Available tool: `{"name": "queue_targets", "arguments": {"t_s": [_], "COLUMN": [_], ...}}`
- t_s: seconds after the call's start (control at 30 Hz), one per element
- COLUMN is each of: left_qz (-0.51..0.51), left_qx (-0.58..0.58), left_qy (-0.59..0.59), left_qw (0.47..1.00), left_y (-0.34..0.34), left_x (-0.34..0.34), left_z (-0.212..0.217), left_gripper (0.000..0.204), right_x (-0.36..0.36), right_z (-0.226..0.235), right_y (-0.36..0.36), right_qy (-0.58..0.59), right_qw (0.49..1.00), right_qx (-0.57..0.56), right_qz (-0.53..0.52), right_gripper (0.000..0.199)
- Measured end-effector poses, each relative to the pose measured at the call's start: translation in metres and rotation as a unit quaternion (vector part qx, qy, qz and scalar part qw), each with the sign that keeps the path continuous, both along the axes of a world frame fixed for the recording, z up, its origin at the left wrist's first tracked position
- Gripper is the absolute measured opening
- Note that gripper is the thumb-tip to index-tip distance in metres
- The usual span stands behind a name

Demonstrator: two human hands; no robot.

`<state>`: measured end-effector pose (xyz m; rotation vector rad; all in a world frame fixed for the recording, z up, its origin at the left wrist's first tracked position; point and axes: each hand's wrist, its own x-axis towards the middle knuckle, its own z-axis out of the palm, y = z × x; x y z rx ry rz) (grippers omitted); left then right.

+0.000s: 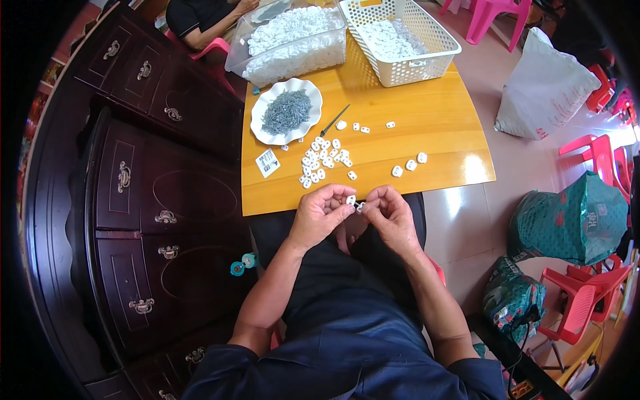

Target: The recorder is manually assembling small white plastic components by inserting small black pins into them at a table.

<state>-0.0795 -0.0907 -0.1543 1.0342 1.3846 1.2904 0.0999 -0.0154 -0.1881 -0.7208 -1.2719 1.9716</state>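
Fingers of the L hand (313,217) closed: thumb & index pinch one small white pc (351,199). Fingers of the R hand (395,223) likewise closed, pinching a second white pc (361,207). Both pcs sit side by side btwn the fingertips, over the lap, just off the near edge of the table (440,127). Small dark bit btwn them, too small to ID; whether the pcs touch can't be confirmed.

Step in hand, as judged: manual fitting or aligning of the two pcs. Prob. mid-step, as both hands are occupied & neither reaches for stock. Next move prob. calls for a steady L pinch w/ a fine turn or push from the R fingertips, then a check of seating prior to release. Risk: parts are tiny & could slip to the lap.

Stock, rel. to fingers: cluster of loose white pcs (321,175) just beyond, to L. Three thicker-looking white units (411,165) in a row beyond, to R. Scalloped plate (259,119) w/ heap of slender grey parts (287,112) farther out, to L. Thin dark tool (335,121) past the cluster, lying at a slant, not in use. Printed card (268,163) L of the cluster. Farthest out: clear bin (300,67) to L, perforated basket (427,67) to R, both holding white material.
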Motion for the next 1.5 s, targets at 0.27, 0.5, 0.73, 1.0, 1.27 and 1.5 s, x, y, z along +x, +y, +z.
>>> {"name": "queue_targets", "arguments": {"t_s": [0.27, 0.5, 0.73, 1.0, 1.27, 1.5], "left_qz": [-0.007, -0.011, -0.015, -0.017, -0.033, -0.039], "left_qx": [0.023, 0.018, 0.028, 0.029, -0.002, 0.006], "left_qy": [0.057, 0.076, 0.086, 0.109, -0.011, -0.01], "left_qw": [0.998, 0.997, 0.996, 0.994, 0.999, 0.999], "left_y": [0.001, 0.001, 0.002, 0.004, 0.004, 0.004], "left_x": [-0.001, -0.002, -0.004, -0.005, -0.008, -0.009], "left_z": [0.004, 0.005, 0.002, 0.002, -0.006, -0.007], "left_gripper": [0.026, 0.026, 0.027, 0.028, 0.028, 0.028], "right_x": [0.002, 0.002, 0.002, 0.001, 0.002, 0.0], "right_z": [-0.001, 0.0, 0.004, 0.001, -0.002, -0.001], "right_y": [0.001, 0.001, 0.001, 0.001, 0.002, 0.002], "right_qy": [-0.019, -0.023, -0.041, -0.045, -0.029, -0.024], "right_qw": [1.0, 1.0, 0.999, 0.999, 0.999, 0.999], "right_qx": [0.005, 0.006, 0.014, 0.025, 0.021, 0.023], "right_qz": [0.016, 0.017, 0.011, 0.007, 0.009, -0.005], "right_gripper": [0.012, 0.012, 0.012, 0.012, 0.011, 0.01]}}
